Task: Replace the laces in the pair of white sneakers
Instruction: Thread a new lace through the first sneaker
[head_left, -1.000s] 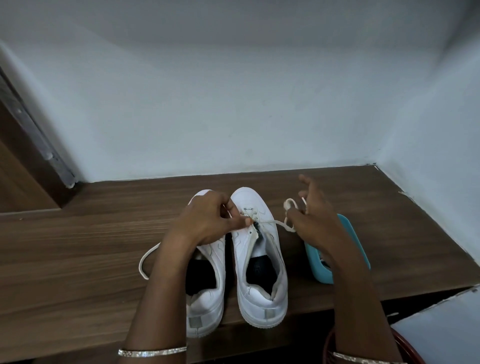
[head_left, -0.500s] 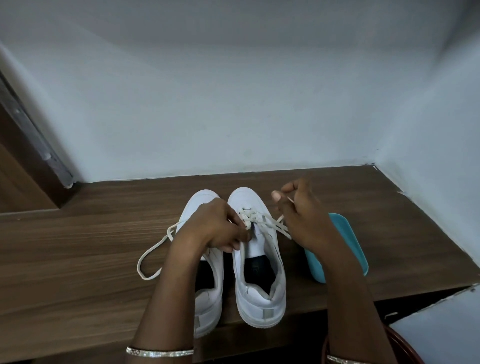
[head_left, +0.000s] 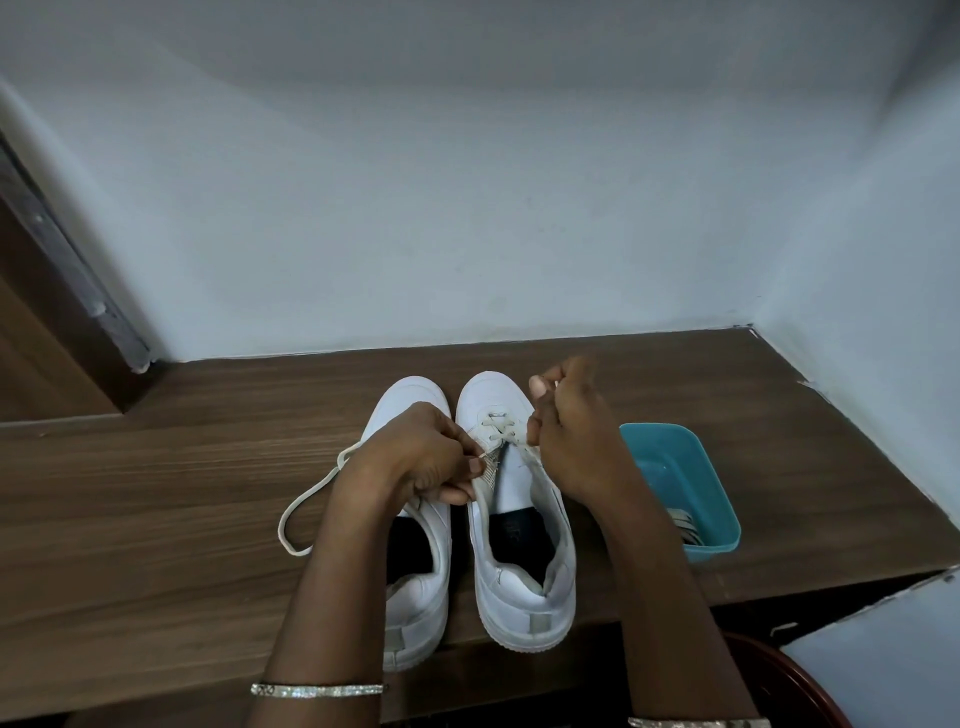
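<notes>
white sneakers (head_left: 524, 597) side by side just left of teal tub (head_left: 719, 499) | left hand (head_left: 415, 457) pinches lace (head_left: 496, 422), likely steadying it | right hand (head_left: 571, 436), tub side, grasps lace end, likely drawing slack through

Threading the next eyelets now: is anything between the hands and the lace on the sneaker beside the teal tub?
Nothing visible. The left hand and right hand both pinch the lace on that sneaker; the teal tub sits beside it.
</notes>
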